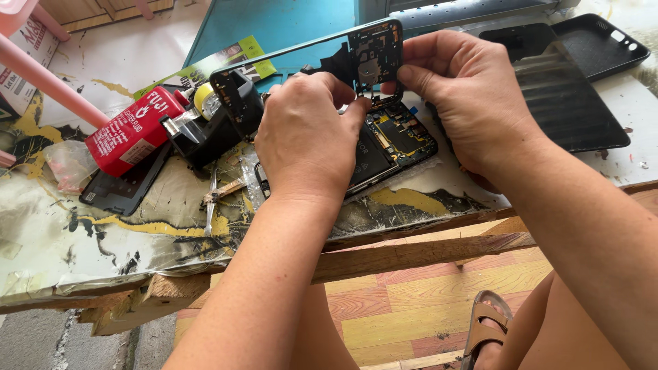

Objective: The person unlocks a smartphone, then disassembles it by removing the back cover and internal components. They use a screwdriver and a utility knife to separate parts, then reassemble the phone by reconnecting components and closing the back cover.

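Both hands hold a black plastic phone frame (288,53) lifted above the workbench. My left hand (305,133) grips its lower edge near the camera cut-out. My right hand (466,96) pinches the frame's right end between thumb and fingers. Under the hands lies an opened phone (394,140) with its circuit board and battery exposed, partly hidden by my left hand.
A red lighter-fluid can (133,130) and a black tape dispenser (205,133) stand at the left. Tweezers (211,205) lie near the worn table's front edge (103,274). A black phone case (596,44) and a dark screen panel (569,103) rest at the right. A blue mat (274,24) is behind.
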